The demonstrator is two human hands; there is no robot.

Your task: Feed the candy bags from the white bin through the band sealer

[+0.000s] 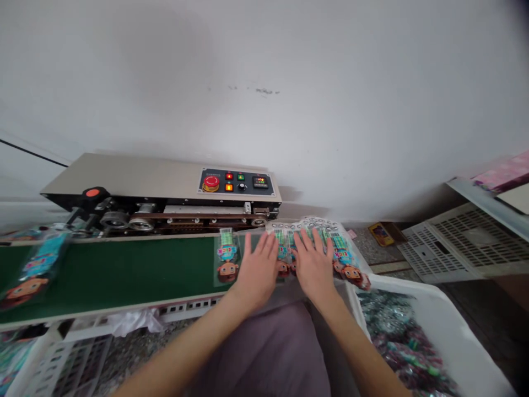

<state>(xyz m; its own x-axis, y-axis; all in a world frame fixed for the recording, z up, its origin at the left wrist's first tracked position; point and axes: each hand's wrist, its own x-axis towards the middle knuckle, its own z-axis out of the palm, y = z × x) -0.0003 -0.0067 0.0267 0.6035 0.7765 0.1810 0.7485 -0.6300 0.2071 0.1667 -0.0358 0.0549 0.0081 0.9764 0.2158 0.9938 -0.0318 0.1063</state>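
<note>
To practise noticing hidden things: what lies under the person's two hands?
Both the left hand and right hand lie flat on a row of printed packets at the end of the green belt. Packet parts beneath the palms are covered.

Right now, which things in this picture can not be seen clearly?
Packets under the left hand and right hand: head view, both flat hands cover their middles, so their count is unclear.
Far-left packet: head view, blurred.
Display: digits too small to read.
Crate: cut off by the bottom edge.
</note>
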